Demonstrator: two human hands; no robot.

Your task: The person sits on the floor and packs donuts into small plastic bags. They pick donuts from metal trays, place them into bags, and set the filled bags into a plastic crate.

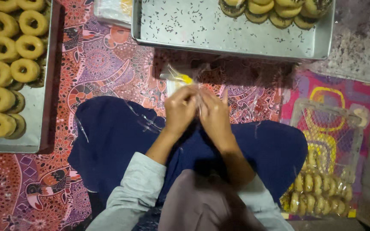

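Both my hands meet over my lap, left hand (180, 109) and right hand (213, 112) pinching a clear plastic wrapper (185, 77). It runs up and away from my fingers toward the metal tray (193, 30), equally near each hand.

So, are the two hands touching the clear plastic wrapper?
Touching. The head view shows both the left hand and right hand pinching the wrapper between their fingers.

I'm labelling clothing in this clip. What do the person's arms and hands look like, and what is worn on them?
Both arms wear pale grey-blue long sleeves pushed up to about the elbow, leaving the forearms bare. The left hand and right hand are bare: no gloves, and no rings, watch or bracelets that I can see.
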